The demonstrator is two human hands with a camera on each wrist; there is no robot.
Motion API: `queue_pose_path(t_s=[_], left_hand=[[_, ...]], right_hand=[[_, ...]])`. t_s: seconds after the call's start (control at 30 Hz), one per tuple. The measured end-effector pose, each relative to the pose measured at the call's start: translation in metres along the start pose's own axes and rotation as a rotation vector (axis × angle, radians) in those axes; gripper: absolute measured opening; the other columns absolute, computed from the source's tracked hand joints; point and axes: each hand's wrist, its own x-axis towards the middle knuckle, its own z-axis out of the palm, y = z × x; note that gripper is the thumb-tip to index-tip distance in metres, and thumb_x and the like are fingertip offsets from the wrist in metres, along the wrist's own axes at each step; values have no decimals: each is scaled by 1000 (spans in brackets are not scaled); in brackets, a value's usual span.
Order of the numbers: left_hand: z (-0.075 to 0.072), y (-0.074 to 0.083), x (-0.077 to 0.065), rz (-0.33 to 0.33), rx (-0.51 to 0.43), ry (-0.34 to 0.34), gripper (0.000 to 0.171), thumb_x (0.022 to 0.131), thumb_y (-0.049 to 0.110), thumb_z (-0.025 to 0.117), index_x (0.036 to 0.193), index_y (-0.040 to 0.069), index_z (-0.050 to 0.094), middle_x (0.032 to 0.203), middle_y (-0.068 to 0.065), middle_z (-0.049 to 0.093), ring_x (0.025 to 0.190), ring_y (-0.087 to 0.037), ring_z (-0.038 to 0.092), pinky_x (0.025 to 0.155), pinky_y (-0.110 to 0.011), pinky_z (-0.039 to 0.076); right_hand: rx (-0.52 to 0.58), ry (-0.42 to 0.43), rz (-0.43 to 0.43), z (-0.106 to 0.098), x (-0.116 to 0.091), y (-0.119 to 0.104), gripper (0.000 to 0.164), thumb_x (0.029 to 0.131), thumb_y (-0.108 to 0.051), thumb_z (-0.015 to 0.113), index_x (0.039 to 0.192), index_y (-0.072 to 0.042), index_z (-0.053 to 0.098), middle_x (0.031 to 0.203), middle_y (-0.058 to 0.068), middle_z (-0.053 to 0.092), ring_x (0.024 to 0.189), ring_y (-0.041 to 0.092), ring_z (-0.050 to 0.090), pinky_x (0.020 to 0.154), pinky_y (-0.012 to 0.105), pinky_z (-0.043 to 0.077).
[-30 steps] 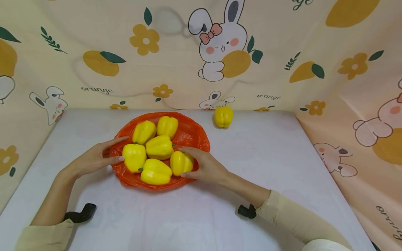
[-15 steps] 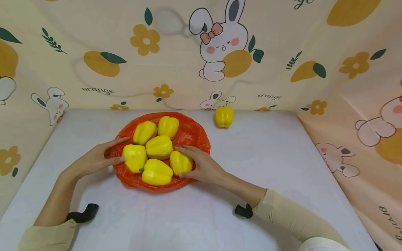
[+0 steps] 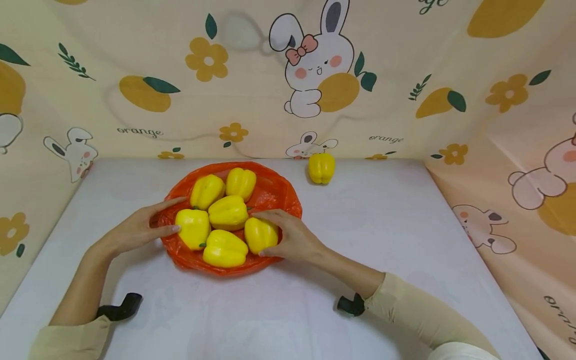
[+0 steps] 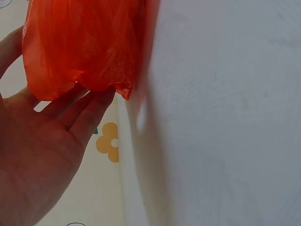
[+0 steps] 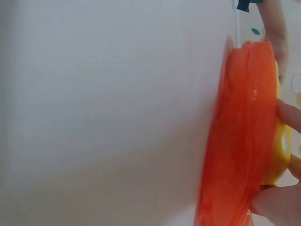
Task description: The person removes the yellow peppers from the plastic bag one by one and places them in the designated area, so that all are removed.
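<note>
A red plastic bag (image 3: 274, 192) lies wide on the table like a shallow bowl, its rim rolled outward. Several yellow bell peppers (image 3: 228, 212) sit inside it. At its left edge my left hand (image 3: 135, 227) holds the rim, thumb on the near side; the left wrist view has the fingers against the red plastic (image 4: 84, 42), their tips partly hidden. My right hand (image 3: 294, 237) grips the rightmost pepper (image 3: 260, 235) in the bag, thumb at its front and fingers over its back. In the right wrist view that pepper (image 5: 282, 150) shows behind the red rim (image 5: 244, 122).
One more yellow bell pepper (image 3: 321, 168) stands by the back edge of the white table (image 3: 270, 320). A printed cloth (image 3: 252, 95) with rabbits and oranges hangs behind and at the sides. A black wrist mount (image 3: 121, 307) sits under each forearm.
The right hand and the pepper at its fingers shift very slightly. The left hand, the bag and the other peppers stay where they were.
</note>
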Motion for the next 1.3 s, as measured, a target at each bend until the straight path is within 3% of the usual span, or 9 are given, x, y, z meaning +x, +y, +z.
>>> queue_pose_path(t_s=[0.43, 0.73, 1.1, 1.3], left_hand=[[-3, 0, 1, 13, -7, -2, 70, 94, 38, 67, 155, 22, 35, 157, -27, 27, 140, -50, 24, 107, -73, 24], [-1, -1, -2, 3, -10, 4, 71, 94, 39, 67, 155, 21, 35, 156, -28, 28, 139, -51, 26, 105, -74, 26], [-2, 0, -4, 4, 6, 17, 72, 93, 42, 67, 154, 21, 36, 156, -27, 29, 140, -50, 25, 107, -73, 24], [-1, -2, -2, 1, 3, 12, 74, 91, 41, 71, 154, 23, 37, 156, -26, 29, 140, -48, 26, 107, -73, 25]], right_hand=[[-6, 99, -34, -22, 0, -2, 74, 76, -26, 89, 142, -27, 55, 139, -7, 54, 127, 13, 48, 102, 37, 48], [35, 147, -54, -47, 4, 0, 76, 76, -24, 89, 143, -21, 54, 137, -6, 55, 119, 15, 52, 100, 37, 50], [85, 163, -65, -77, 5, 8, 78, 76, -21, 88, 145, -15, 52, 144, -5, 52, 127, 17, 51, 104, 41, 47], [49, 178, -69, -92, -1, 19, 77, 76, -19, 88, 144, -16, 52, 145, -2, 51, 129, 20, 48, 105, 44, 46]])
